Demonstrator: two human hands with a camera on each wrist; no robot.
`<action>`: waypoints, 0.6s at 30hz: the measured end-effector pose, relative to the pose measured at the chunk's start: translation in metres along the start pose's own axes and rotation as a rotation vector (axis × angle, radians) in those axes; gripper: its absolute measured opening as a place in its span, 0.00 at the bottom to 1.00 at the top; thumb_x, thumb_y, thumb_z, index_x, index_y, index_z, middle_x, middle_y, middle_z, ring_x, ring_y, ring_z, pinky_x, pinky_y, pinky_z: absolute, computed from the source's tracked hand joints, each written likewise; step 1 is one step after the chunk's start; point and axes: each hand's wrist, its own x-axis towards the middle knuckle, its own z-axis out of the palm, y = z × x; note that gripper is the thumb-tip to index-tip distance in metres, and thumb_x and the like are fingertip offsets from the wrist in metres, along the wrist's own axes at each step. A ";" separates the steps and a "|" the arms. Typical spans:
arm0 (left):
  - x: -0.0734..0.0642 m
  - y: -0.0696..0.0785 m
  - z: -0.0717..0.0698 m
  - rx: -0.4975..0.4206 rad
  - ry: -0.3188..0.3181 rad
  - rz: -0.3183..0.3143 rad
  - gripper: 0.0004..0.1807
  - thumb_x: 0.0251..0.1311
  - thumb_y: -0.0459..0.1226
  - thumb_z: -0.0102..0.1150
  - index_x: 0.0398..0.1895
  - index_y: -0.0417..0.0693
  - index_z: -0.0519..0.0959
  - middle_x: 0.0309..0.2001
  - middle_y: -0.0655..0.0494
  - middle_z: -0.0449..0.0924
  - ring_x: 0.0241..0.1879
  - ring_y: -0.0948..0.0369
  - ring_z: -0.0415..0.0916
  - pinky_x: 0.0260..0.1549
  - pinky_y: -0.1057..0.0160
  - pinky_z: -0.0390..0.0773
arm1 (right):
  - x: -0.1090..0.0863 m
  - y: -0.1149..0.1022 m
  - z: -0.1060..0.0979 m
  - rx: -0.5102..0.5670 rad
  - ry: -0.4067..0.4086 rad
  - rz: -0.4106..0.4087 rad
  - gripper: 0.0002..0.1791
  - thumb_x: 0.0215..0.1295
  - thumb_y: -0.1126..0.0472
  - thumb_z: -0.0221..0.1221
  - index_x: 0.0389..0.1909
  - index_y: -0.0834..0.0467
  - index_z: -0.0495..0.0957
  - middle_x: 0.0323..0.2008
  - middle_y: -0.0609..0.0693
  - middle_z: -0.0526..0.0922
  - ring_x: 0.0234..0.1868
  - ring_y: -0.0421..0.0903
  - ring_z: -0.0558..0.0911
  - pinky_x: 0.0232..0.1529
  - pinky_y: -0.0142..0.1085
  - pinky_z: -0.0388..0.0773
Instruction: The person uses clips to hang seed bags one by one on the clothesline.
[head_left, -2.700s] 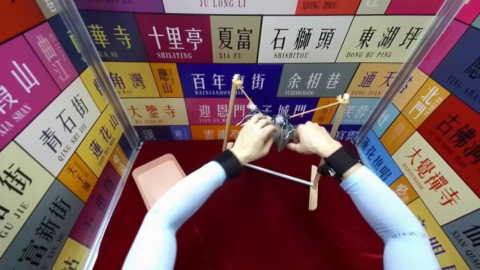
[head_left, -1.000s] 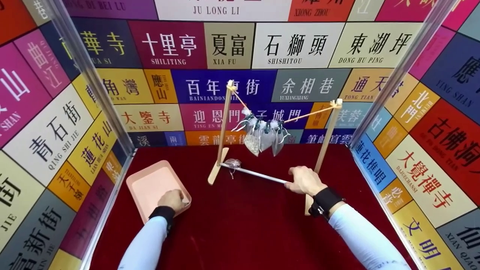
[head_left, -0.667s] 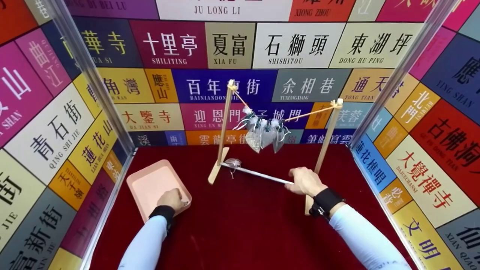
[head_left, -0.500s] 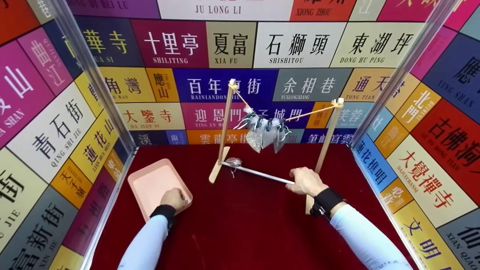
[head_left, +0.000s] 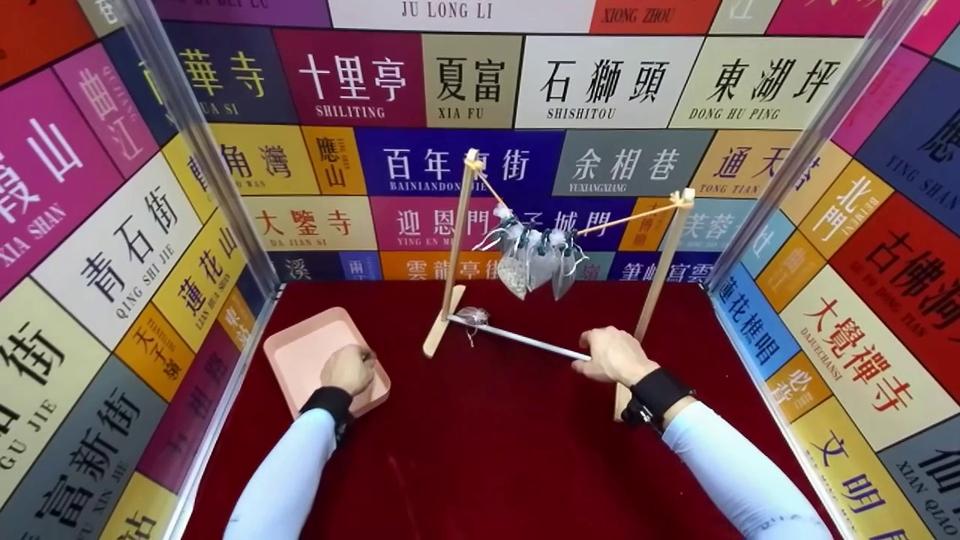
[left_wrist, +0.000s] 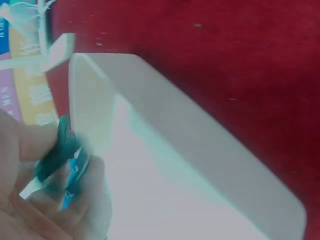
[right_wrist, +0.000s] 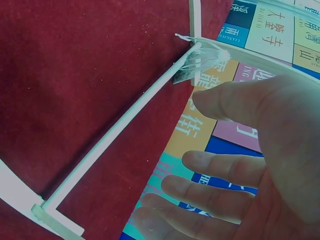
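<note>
My left hand (head_left: 349, 370) is over the near right corner of the pink tray (head_left: 300, 351). In the left wrist view its thumb and fingers pinch a small dark green clip (left_wrist: 59, 156) with a bit of blue by it. My right hand (head_left: 616, 355) hovers beside the right post, over the end of the white rod (head_left: 525, 341); its palm holds nothing and its fingers are relaxed. Between two wooden posts (head_left: 459, 240) runs an orange string (head_left: 630, 220). Several small sheer pouches (head_left: 541, 268) hang from it, bunched together by dark green clips. The tray's floor beneath my left hand is hidden.
Another sheer pouch (head_left: 472, 316) lies at the rod's left end by the wooden foot (head_left: 442, 322). Dark red cloth (head_left: 480, 450) covers the table. Printed panels (head_left: 615, 82) wall in the back and both sides, with clear corner strips (head_left: 795, 142).
Both hands have come down from the pouches on the string: the left to the tray, the right beside the right post. Lately the left has shifted slightly within the tray; the right stays put.
</note>
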 end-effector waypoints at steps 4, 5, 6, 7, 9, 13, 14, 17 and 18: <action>0.006 0.022 -0.001 -0.080 0.039 0.055 0.11 0.75 0.34 0.65 0.51 0.40 0.91 0.50 0.40 0.95 0.52 0.39 0.91 0.57 0.37 0.87 | 0.001 -0.003 0.000 -0.006 0.039 -0.039 0.23 0.62 0.48 0.74 0.49 0.61 0.90 0.44 0.60 0.95 0.47 0.63 0.92 0.49 0.59 0.88; 0.008 0.028 -0.001 -0.104 0.047 0.075 0.10 0.74 0.34 0.67 0.51 0.39 0.91 0.49 0.40 0.95 0.51 0.39 0.91 0.57 0.38 0.87 | 0.001 -0.004 0.000 -0.002 0.046 -0.045 0.22 0.62 0.48 0.74 0.48 0.61 0.90 0.44 0.60 0.95 0.46 0.63 0.92 0.48 0.60 0.89; 0.009 0.034 -0.001 -0.129 0.051 0.090 0.10 0.73 0.34 0.68 0.51 0.39 0.91 0.48 0.40 0.95 0.50 0.39 0.91 0.56 0.38 0.88 | 0.001 -0.005 0.000 0.002 0.053 -0.048 0.22 0.62 0.48 0.74 0.47 0.61 0.90 0.44 0.60 0.95 0.46 0.63 0.92 0.47 0.60 0.89; 0.010 0.041 -0.001 -0.153 0.053 0.104 0.10 0.73 0.34 0.70 0.51 0.39 0.91 0.48 0.40 0.95 0.49 0.40 0.91 0.55 0.39 0.88 | 0.001 -0.006 -0.001 0.005 0.058 -0.047 0.21 0.62 0.48 0.75 0.47 0.60 0.90 0.43 0.60 0.95 0.45 0.63 0.92 0.46 0.60 0.89; 0.012 0.055 0.000 -0.180 0.054 0.134 0.10 0.72 0.35 0.72 0.51 0.40 0.91 0.48 0.41 0.95 0.48 0.41 0.92 0.55 0.40 0.89 | 0.002 -0.009 -0.002 0.011 0.060 -0.030 0.21 0.63 0.48 0.75 0.49 0.59 0.90 0.45 0.60 0.95 0.45 0.63 0.92 0.43 0.61 0.89; 0.014 0.089 0.004 -0.213 0.052 0.205 0.08 0.71 0.35 0.73 0.48 0.40 0.91 0.46 0.42 0.95 0.48 0.42 0.92 0.55 0.42 0.89 | 0.003 -0.018 -0.005 0.014 0.071 0.003 0.21 0.65 0.46 0.74 0.51 0.54 0.91 0.47 0.57 0.95 0.46 0.64 0.92 0.35 0.63 0.86; 0.015 0.098 0.005 -0.220 0.042 0.218 0.08 0.72 0.35 0.72 0.48 0.40 0.91 0.46 0.42 0.95 0.48 0.42 0.92 0.55 0.42 0.89 | 0.003 -0.021 -0.005 0.015 0.077 0.004 0.20 0.65 0.45 0.73 0.51 0.53 0.92 0.46 0.56 0.95 0.45 0.63 0.92 0.34 0.62 0.86; 0.014 0.124 0.012 -0.251 0.003 0.263 0.07 0.72 0.33 0.70 0.47 0.38 0.91 0.47 0.40 0.95 0.50 0.41 0.92 0.57 0.41 0.89 | 0.005 -0.030 -0.004 0.040 0.109 -0.065 0.18 0.66 0.47 0.74 0.49 0.53 0.92 0.43 0.53 0.96 0.43 0.59 0.93 0.34 0.58 0.86; 0.014 0.132 0.015 -0.266 -0.019 0.270 0.08 0.73 0.33 0.69 0.48 0.38 0.91 0.48 0.40 0.95 0.51 0.42 0.92 0.58 0.41 0.89 | 0.006 -0.033 -0.004 0.052 0.121 -0.099 0.17 0.67 0.47 0.74 0.49 0.54 0.92 0.42 0.52 0.96 0.42 0.58 0.93 0.36 0.57 0.87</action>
